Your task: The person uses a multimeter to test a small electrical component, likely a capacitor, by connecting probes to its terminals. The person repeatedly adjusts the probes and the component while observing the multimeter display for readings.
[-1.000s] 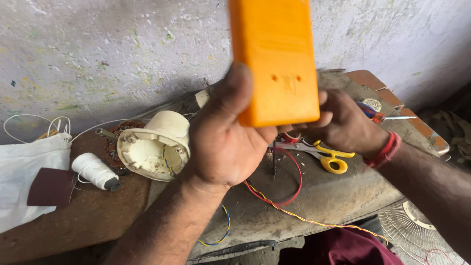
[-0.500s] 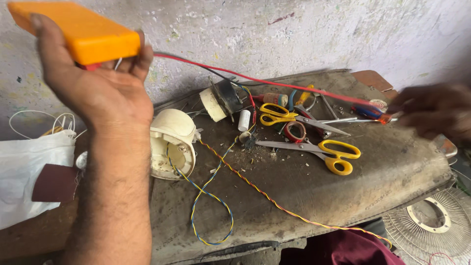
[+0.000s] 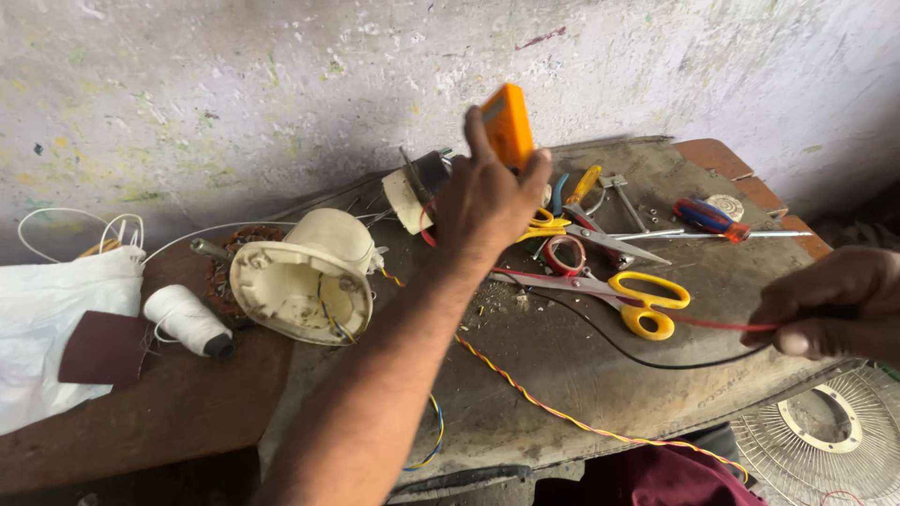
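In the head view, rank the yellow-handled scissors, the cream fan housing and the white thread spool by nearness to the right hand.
1. Yellow-handled scissors: just left of the right hand, mid-bench.
2. Cream fan housing: left of centre, past the left forearm.
3. White thread spool: farthest left, beside the white bag.

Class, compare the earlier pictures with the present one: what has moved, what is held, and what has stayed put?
The left hand carried the orange meter from up close at the left out over the bench, near the wall. The right hand drew back to the right edge, pinching the red and black leads. The yellow-handled scissors, cream fan housing and thread spool stayed put.
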